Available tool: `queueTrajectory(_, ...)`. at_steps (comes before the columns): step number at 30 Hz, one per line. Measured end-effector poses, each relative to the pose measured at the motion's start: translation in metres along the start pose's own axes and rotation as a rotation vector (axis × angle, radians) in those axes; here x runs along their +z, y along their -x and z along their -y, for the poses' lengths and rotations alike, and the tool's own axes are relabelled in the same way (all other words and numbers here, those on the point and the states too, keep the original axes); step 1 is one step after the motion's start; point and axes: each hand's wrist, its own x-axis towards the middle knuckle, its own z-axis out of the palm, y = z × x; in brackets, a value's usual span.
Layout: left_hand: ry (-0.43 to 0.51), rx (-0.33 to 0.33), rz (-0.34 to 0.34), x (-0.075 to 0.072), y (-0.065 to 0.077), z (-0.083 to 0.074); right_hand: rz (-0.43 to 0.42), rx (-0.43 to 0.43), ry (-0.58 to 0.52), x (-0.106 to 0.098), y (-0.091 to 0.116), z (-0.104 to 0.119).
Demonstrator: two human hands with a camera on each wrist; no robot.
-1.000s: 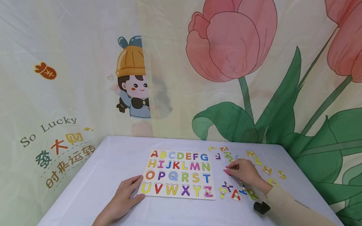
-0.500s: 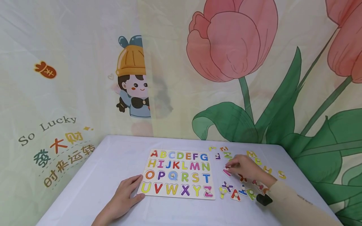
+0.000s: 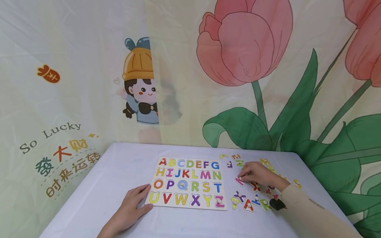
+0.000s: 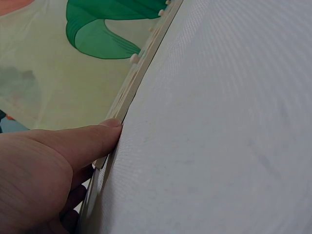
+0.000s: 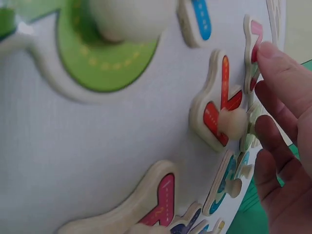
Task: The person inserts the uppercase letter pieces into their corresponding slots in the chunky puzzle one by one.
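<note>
My left hand lies at the near left corner of a wooden alphabet puzzle board. Its fingers reach along the left side, and in the left wrist view the thumb touches the edge. To the right of the board, my right hand pinches a pink knobbed letter piece between thumb and fingertips, close over the table. The fingertips hide the knob. In the right wrist view this pink piece is at the thumb tip. On the board, a Q piece and a Z piece show knobs.
Several loose letter pieces lie around the right hand, among them a red A, a green R, a purple X and a yellow piece. A black object sits at the right wrist. A printed curtain hangs behind the table.
My right hand has moved slightly away from me while its fingertips stay at the pink piece. Red pieces below the hand now show. The left hand and board hold still.
</note>
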Motion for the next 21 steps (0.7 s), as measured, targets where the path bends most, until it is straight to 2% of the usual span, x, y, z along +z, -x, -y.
queueTrajectory(13, 0.001, -0.002, -0.003, -0.001, 0.000, -0.003, -0.018, -0.001, -0.031, 0.001, 0.001, -0.005)
queueTrajectory(21, -0.005, -0.013, -0.002, -0.001, 0.000, -0.002, -0.133, -0.030, 0.016, 0.010, -0.002, 0.014)
